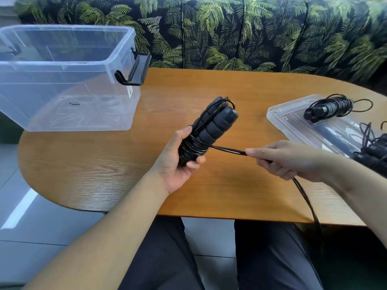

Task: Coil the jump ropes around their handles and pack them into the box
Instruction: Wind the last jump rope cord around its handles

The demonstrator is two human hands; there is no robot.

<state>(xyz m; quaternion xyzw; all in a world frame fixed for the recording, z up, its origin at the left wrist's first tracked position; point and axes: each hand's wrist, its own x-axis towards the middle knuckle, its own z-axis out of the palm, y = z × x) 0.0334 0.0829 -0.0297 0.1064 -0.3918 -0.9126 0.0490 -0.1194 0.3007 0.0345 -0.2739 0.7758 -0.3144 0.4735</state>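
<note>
left hand point(178, 164) grip curled round the paired handles point(207, 130) above the counter point(240, 97), rope point(228, 150) part-coiled on them. right hand point(293, 159) pinches the rope taut. box point(62, 80) far left.

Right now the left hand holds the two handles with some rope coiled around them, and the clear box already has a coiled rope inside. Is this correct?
Not quite. In the head view the clear box holds no rope; it looks empty. The rest is right: the left hand holds the two handles with some rope coiled around them.
</note>
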